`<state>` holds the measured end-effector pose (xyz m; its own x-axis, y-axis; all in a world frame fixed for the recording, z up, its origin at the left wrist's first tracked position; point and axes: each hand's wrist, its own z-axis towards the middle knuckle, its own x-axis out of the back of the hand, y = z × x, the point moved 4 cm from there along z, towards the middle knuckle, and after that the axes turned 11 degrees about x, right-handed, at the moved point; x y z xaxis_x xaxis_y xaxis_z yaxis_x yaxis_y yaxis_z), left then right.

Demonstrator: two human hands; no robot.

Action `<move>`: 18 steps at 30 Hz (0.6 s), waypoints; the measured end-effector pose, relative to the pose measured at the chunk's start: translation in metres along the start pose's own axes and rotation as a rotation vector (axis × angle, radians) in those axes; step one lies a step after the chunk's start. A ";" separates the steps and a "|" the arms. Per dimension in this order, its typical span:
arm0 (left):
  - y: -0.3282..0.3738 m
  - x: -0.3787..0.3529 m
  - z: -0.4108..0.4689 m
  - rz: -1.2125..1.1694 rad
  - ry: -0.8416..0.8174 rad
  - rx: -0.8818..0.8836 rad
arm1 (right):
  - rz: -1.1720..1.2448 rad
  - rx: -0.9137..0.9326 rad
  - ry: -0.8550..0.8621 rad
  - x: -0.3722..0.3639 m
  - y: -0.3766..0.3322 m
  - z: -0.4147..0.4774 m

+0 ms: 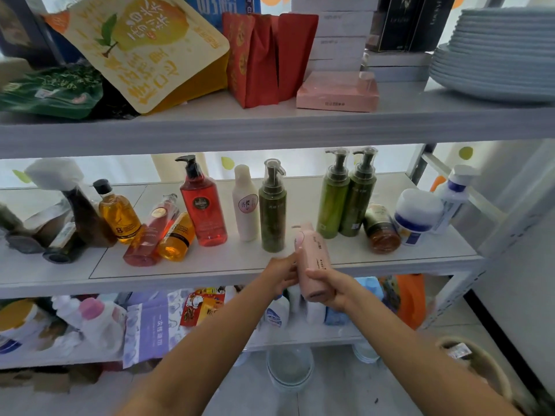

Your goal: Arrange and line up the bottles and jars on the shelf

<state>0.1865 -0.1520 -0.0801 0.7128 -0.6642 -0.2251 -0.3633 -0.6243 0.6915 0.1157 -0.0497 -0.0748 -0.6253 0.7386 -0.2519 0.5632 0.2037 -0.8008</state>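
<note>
Right hand (330,288), curling round the base, and left hand (282,271), pinching the side, are holding the pink bottle (313,259) tilted at the front edge of the shelf (210,267), and would best be setting it upright in the gap between one dark green pump bottle (272,211) and two light green pump bottles (333,202).

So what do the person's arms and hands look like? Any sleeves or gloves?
No sleeves and no gloves. The left arm and right arm are bare right down to the picture's edge. The left hand and right hand are bare too, and I can see no rings, watch or bracelet.
</note>
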 end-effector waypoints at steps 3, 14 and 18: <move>-0.017 -0.012 -0.016 -0.020 -0.043 0.044 | 0.053 0.019 0.003 0.007 0.015 -0.017; -0.063 0.007 -0.089 -0.130 0.124 0.018 | 0.082 0.033 -0.166 -0.023 0.051 -0.081; -0.070 0.036 -0.108 -0.237 0.184 -0.011 | -0.020 0.037 -0.210 -0.050 0.064 -0.087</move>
<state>0.3020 -0.0879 -0.0622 0.8742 -0.4142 -0.2533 -0.1682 -0.7477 0.6423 0.2300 -0.0172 -0.0660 -0.7372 0.5835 -0.3406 0.5317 0.1900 -0.8253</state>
